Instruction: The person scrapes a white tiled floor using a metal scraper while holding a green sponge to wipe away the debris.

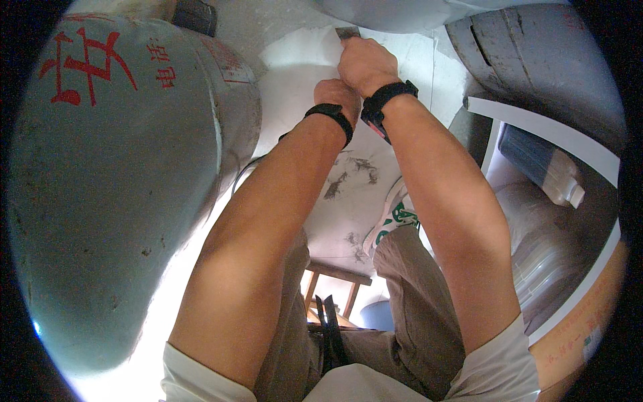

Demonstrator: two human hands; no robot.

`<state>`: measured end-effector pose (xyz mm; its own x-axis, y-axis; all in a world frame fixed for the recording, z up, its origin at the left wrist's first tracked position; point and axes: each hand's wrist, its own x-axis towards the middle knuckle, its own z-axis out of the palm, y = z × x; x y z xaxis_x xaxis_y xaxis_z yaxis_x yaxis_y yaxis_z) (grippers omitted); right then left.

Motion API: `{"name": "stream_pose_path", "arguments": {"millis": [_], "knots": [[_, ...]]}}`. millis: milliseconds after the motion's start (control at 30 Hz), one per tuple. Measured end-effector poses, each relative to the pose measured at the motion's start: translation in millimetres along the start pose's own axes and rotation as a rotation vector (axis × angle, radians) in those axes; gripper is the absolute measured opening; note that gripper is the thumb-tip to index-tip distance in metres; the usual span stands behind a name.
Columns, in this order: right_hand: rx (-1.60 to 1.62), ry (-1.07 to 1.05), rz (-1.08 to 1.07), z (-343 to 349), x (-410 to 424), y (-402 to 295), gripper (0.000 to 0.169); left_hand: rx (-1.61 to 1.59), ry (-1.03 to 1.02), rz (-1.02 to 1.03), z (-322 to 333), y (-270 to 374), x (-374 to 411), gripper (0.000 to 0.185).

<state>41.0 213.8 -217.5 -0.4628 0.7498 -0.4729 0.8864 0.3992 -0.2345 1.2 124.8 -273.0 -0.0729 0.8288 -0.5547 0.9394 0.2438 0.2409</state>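
Both arms reach forward to the top centre of the head view, low over a pale floor (346,221) with dark smudges. My right hand (369,65) is closed, and a small dark flat piece (347,33) shows at its fingertips; what it is, I cannot tell. My left hand (336,95) lies just behind and beside it, touching or nearly touching the right wrist. Its fingers are turned away, so whether it holds anything is hidden. Black straps circle both wrists. A thin dark cable (243,173) runs beside the left forearm.
A large grey metal cylinder (125,176) with red writing fills the left side. Another grey cylinder (532,50) lies at the upper right. Below it, a white-framed compartment (547,123) holds a plastic bottle (560,176). A wooden stool (341,274) and a blue container (378,315) are near my legs.
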Motion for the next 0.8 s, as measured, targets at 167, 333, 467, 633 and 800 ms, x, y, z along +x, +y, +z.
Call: {"name": "stream_pose_path", "arguments": {"millis": [167, 333, 467, 633, 800], "knots": [[0.023, 0.013, 0.016, 3.1, -0.8, -0.5, 0.033, -0.068, 0.047, -0.002, 0.9, 0.2, 0.4, 0.023], [0.007, -0.011, 0.036, 6.0, 0.7, 1.4, 0.034, -0.066, -0.046, -0.081, -12.3, 10.6, -2.3, 0.025], [-0.004, 0.030, -0.048, 13.4, 0.1, 3.4, 0.033, -0.228, -0.046, -0.120, -0.4, 5.6, 0.7, 0.026], [-0.034, 0.050, -0.114, 22.4, -3.3, -14.3, 0.033, -0.295, -0.028, -0.081, 10.7, -8.5, 2.1, 0.027], [0.048, 0.001, 0.059, 16.5, -14.9, -20.2, 0.034, -0.346, 0.052, -0.075, 19.1, -10.9, 1.9, 0.024]]}}
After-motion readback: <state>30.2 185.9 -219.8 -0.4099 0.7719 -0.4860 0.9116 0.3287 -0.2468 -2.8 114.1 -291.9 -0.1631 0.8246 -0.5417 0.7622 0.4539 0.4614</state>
